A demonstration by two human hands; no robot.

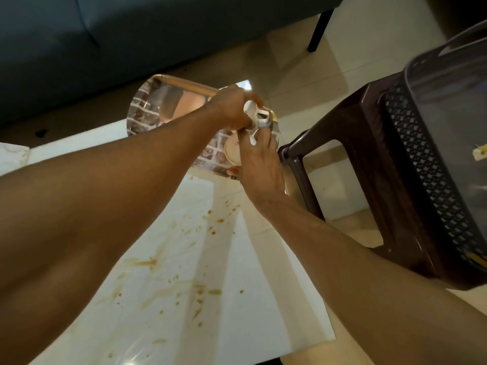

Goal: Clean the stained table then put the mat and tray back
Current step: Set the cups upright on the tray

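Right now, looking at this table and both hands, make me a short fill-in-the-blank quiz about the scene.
1. The white table is marked with ____ stains.
2. Both hands, left hand and right hand, meet over the shiny ____ at the table's far end.
3. To the right of the table stands a dark ____.

Missing words: brown; tray; stool

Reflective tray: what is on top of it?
On the reflective tray, a round cup and white utensils show, gripped by both hands; the hands hide anything else there.
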